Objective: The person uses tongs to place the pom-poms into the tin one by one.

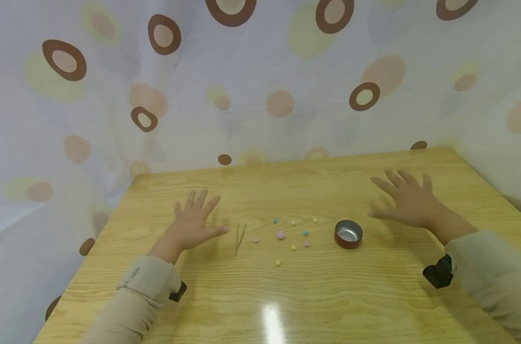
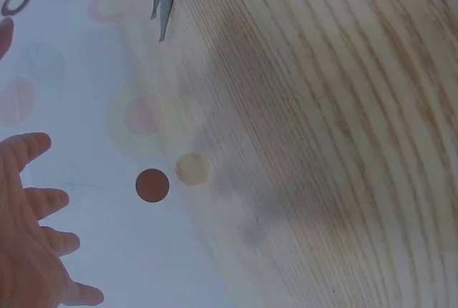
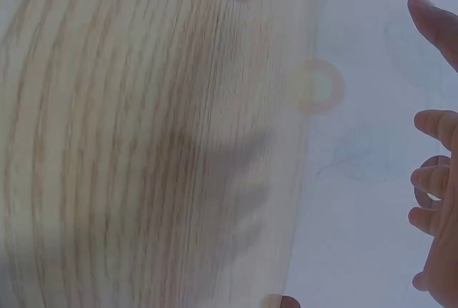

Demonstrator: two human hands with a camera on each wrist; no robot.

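Observation:
My left hand (image 1: 192, 225) hovers over the table with fingers spread, holding nothing. Just to its right lies a pair of slim tweezers (image 1: 239, 240), whose tips also show at the top of the left wrist view. My right hand (image 1: 408, 200) is raised with spread fingers, up and to the right of a small round bowl (image 1: 348, 234), red-brown outside and metallic inside. Between tweezers and bowl are scattered several small balls: a larger pink ball (image 1: 280, 235), blue ones such as the blue ball (image 1: 305, 233), yellow ones such as the yellow ball (image 1: 278, 263), and a whitish ball (image 1: 293, 223).
The wooden table (image 1: 312, 296) reaches back to a patterned curtain (image 1: 252, 67) that also hangs along both sides. Black wrist devices show under both sleeves, one a black camera mount (image 1: 439, 272) at the right wrist.

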